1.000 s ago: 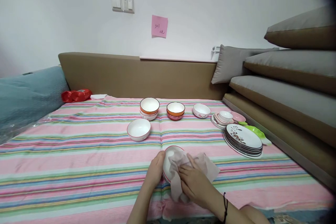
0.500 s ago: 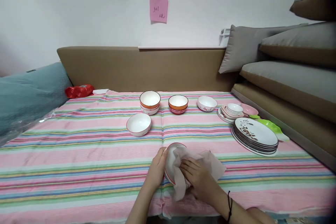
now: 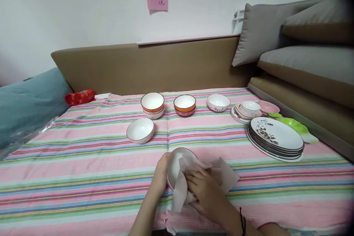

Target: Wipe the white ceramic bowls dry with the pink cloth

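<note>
A red bag lies at the far left edge of the striped sheet. Right of it a lone white bowl stands apart, with a stack of bowls just beyond it.

Near the front edge, around the middle, the left hand has its grip closed on the left rim of a red-rimmed bowl, which is tipped up with its opening facing right. The right hand is just beside it, its grip clenched on a pinkish cloth and pressing it into the bowl.

Farther back stand an orange-banded bowl and a patterned bowl. To the right are small dishes, a pile of plates and a green dish.
</note>
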Tool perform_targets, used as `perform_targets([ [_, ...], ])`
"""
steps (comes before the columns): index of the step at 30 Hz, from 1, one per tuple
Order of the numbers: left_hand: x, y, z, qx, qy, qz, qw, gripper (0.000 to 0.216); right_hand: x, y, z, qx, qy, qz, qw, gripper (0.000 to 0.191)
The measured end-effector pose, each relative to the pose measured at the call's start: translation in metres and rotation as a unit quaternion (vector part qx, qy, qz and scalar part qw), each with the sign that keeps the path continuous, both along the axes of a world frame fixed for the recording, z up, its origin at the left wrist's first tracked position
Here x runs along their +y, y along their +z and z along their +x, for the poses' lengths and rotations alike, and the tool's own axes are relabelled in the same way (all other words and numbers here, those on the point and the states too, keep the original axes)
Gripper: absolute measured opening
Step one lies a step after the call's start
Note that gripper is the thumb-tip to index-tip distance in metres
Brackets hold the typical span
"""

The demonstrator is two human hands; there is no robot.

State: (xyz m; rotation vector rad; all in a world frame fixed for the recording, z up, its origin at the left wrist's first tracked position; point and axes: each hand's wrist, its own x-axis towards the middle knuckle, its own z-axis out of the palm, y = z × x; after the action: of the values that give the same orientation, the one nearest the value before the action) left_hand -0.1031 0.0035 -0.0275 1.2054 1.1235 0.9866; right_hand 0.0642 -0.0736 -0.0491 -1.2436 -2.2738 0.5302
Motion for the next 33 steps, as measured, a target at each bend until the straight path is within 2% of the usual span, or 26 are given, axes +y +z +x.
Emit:
perform_targets([
  [2,0.002,0.002,0.001,0.007,-0.006,-0.017,1.000,0.038,0.004,0.001,0.008,-0.020,-0.026,-0.017,0.999,0.060],
  [4,0.004,0.004,0.002,0.019,-0.015,-0.003,1.000,0.039,0.006,0.005,0.012,-0.042,-0.031,-0.032,0.998,0.070],
  [9,0.002,0.013,0.004,0.071,-0.082,0.045,0.993,0.039,0.011,0.016,0.006,-0.060,0.004,-0.049,0.997,0.084],
  [13,0.000,0.026,0.005,0.110,-0.120,0.069,0.984,0.037,0.016,0.021,-0.002,-0.062,0.022,-0.040,0.997,0.087],
  [17,0.000,0.033,0.007,0.106,-0.139,0.078,0.982,0.035,0.018,0.020,-0.004,-0.060,0.054,-0.026,0.996,0.082],
  [20,0.001,0.029,0.007,0.086,-0.138,0.071,0.984,0.035,0.015,0.015,-0.006,-0.059,0.009,-0.016,0.998,0.082],
  [23,0.004,0.014,0.006,0.066,-0.120,0.057,0.989,0.036,0.013,0.012,-0.006,-0.058,-0.038,-0.017,0.997,0.082],
  [26,0.008,-0.002,0.003,0.067,-0.070,0.050,0.994,0.040,0.013,0.013,-0.003,-0.041,-0.045,-0.030,0.998,0.076],
  [28,0.009,-0.007,0.002,0.070,-0.060,0.053,0.994,0.040,0.016,0.013,-0.001,-0.037,-0.039,-0.033,0.998,0.074],
  [30,0.008,-0.005,0.001,0.070,-0.069,0.050,0.994,0.040,0.018,0.014,0.000,-0.044,-0.024,-0.027,0.998,0.074],
  [33,0.004,0.007,0.003,0.071,-0.100,0.044,0.992,0.041,0.021,0.014,0.000,-0.062,0.005,-0.018,0.998,0.080],
])
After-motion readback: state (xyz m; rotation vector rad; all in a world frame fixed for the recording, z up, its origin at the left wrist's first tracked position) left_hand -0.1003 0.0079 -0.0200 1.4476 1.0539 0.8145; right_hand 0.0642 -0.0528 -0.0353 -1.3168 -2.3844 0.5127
